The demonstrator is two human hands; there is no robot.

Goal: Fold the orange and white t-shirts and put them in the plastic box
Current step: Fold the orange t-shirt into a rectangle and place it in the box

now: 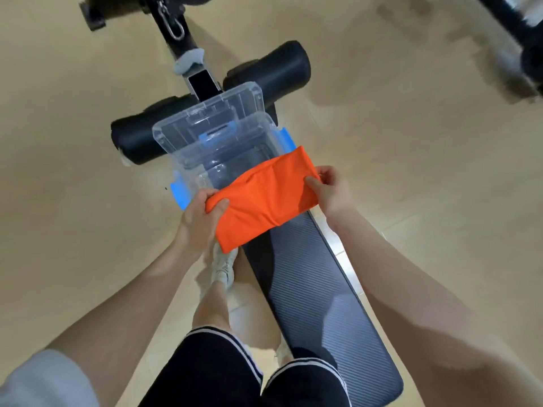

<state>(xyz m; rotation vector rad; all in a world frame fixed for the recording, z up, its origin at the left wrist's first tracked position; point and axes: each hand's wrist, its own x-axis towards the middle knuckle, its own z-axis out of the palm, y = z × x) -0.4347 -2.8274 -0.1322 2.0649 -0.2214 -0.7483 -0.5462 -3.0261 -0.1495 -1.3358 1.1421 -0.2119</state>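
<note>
A folded orange t-shirt (261, 198) hangs in the air between both hands, just over the near end of the clear plastic box (194, 148). My left hand (199, 221) grips its left edge, thumb on top. My right hand (330, 190) pinches its right edge. The box stands open on a grey padded bench (317, 289), with blue latches (180, 192) on its sides. Its clear lid (235, 98) leans at the far end. No white t-shirt is in view.
Black foam rollers (273, 71) of the bench stick out on both sides behind the box. The floor is beige tile (73, 171). My legs in black shorts (220, 371) and a white shoe (224, 265) are left of the bench.
</note>
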